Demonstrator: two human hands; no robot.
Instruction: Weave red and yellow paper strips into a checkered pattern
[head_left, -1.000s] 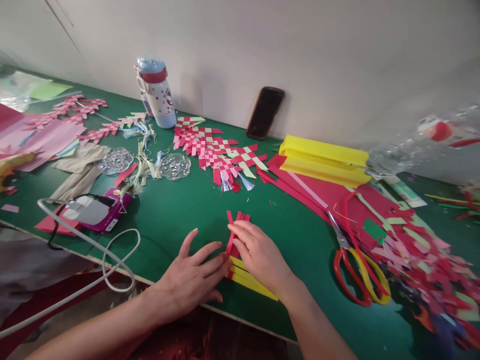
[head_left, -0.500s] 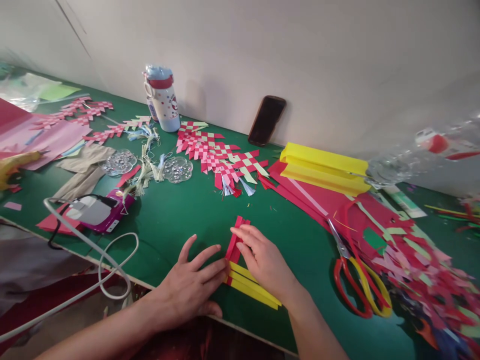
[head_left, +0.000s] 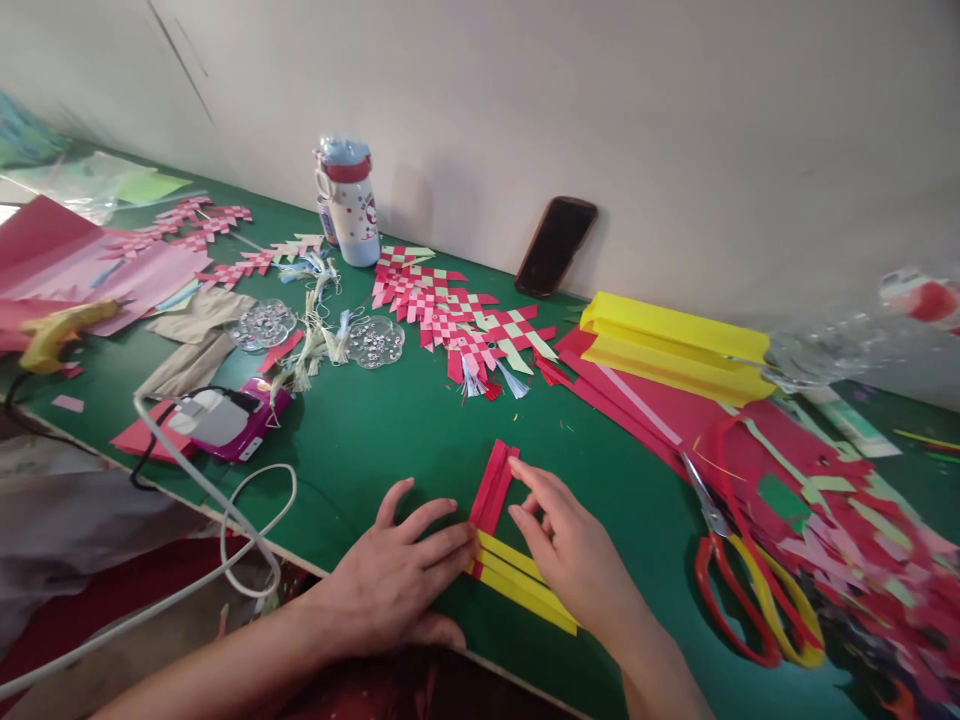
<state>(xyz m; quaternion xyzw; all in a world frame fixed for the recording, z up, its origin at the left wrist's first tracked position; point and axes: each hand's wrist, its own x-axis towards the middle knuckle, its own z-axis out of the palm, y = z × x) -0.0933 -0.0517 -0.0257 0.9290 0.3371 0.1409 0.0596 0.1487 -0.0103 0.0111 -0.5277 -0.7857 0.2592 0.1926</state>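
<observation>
Red paper strips [head_left: 493, 490] lie on the green table, crossing yellow paper strips [head_left: 525, 592] that run off to the lower right. My left hand [head_left: 409, 570] rests with spread fingers, its fingertips pressing the woven corner where red and yellow meet. That corner is partly hidden under the fingertips. Just right of the red strips is my right hand [head_left: 574, 535], thumb and index finger apart with nothing between them. Its index tip is at the red strips' upper right edge; whether it touches them I cannot tell. The hand covers part of the upper yellow strip.
Scissors [head_left: 750, 590] lie at the right beside paper scraps [head_left: 885, 580]. Folded yellow paper [head_left: 675, 350], woven paper pieces [head_left: 457, 315] and a leaning phone [head_left: 556, 245] are farther back. Leftward are a bottle [head_left: 356, 215], bead trays [head_left: 375, 342], a charger [head_left: 221, 415] with cable and a glue gun [head_left: 60, 335].
My right fingertips have drawn back rightward from the red strips, which now show more fully. My left hand keeps its place on the corner. The view has turned slightly left.
</observation>
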